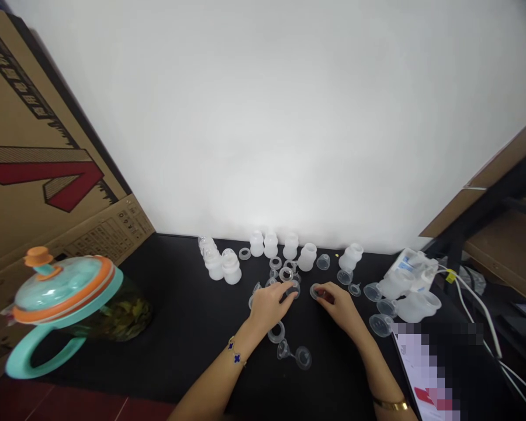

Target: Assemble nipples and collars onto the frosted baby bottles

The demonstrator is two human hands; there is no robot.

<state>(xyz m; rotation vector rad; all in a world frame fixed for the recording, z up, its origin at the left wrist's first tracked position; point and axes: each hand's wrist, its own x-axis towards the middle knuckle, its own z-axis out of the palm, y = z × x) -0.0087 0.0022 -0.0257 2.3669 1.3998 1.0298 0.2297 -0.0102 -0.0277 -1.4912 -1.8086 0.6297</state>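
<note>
My left hand [269,303] has its thumb and index finger closed on a small clear round plastic piece [296,287]. My right hand [338,304] pinches a clear plastic disc-shaped piece [314,291] just to the right of it. Behind the left fingers lie clear plastic rings [286,273], partly overlapping. Nearer me are another ring [276,332] and a clear funnel-shaped piece [284,349] joined to a round cap [303,358]. Several translucent white bottles [307,257] stand along the wall. A clear dome cap [323,262] sits beside them.
Capped bottles [231,269] stand at the left. More clear funnel pieces [380,325] and larger white containers [418,307] lie at the right, near white cables [477,304] and a phone [414,374]. A lidded teal-and-orange jug [127,310] stands before a cardboard box [39,128].
</note>
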